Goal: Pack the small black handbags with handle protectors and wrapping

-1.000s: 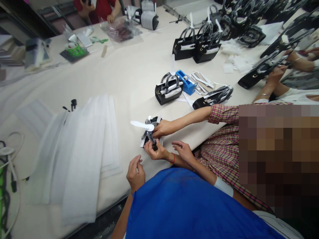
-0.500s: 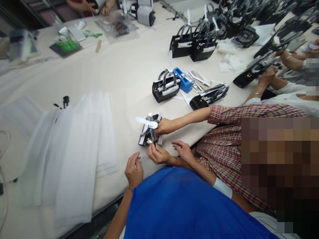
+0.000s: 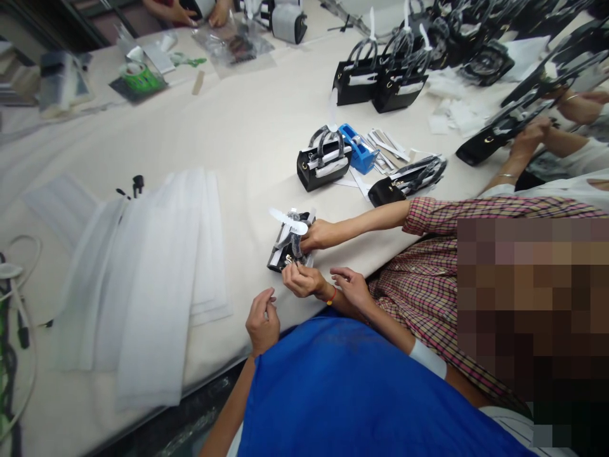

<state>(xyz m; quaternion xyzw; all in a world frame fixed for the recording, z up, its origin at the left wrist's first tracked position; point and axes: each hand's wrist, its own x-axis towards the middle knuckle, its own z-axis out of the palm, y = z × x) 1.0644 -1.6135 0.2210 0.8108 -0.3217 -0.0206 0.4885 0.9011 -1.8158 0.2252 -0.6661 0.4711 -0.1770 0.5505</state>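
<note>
A small black handbag (image 3: pixel 283 251) with wrapped handles and a white foam strip (image 3: pixel 287 220) lies on its side near the table's front edge. My right hand (image 3: pixel 303 280), with a red band at the wrist, is closed in a pinch on the bag's near end. My left hand (image 3: pixel 262 321) rests at the table edge, left of the bag, fingers curled together; what they hold is hidden. A co-worker in a checked shirt holds the bag's far side with one hand (image 3: pixel 318 235), and the co-worker's other hand (image 3: pixel 352 287) lies beside my right wrist.
A stack of white foam sheets (image 3: pixel 157 273) lies to the left. Beyond stand a black handbag (image 3: pixel 324 166), a blue tape dispenser (image 3: pixel 358 152), another bag on its side (image 3: pixel 404 183) and more bags (image 3: pixel 380 86) farther back. Cables (image 3: pixel 14 298) hang at the far left. Other people work at the right and far end.
The small bag has shifted slightly and tipped further onto its side. My right hand has slid from the bag's handle to its near end. My left hand has stayed curled at the table edge.
</note>
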